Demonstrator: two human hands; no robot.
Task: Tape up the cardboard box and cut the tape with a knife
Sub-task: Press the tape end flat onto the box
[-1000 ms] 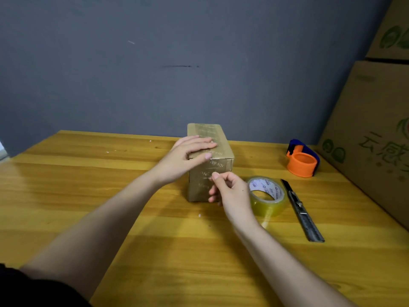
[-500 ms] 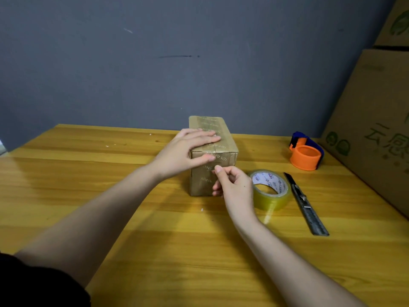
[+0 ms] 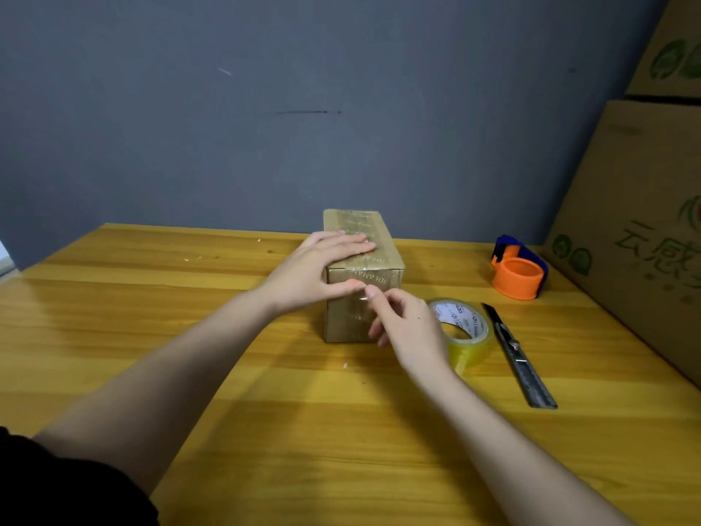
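A small cardboard box (image 3: 383, 260), glossy with clear tape, stands at the table's middle. My left hand (image 3: 315, 271) rests on it, with straight fingers across the top and the thumb along the front face. My right hand (image 3: 406, 324) is at the front face with curled fingers. Its thumb and forefinger pinch a shiny bit of clear tape (image 3: 363, 298) just below my left thumb. The tape roll (image 3: 468, 336) lies flat to the right of the box, partly behind my right hand. The utility knife (image 3: 517, 354) lies beside the roll, untouched.
An orange and blue tape dispenser (image 3: 517, 269) sits at the back right. Large cardboard cartons (image 3: 645, 229) are stacked along the right edge of the wooden table (image 3: 151, 317). A grey wall stands behind.
My right hand's fingertips moved up the box's front face to meet my left thumb. My left hand stayed on the box top. The view shifted slightly.
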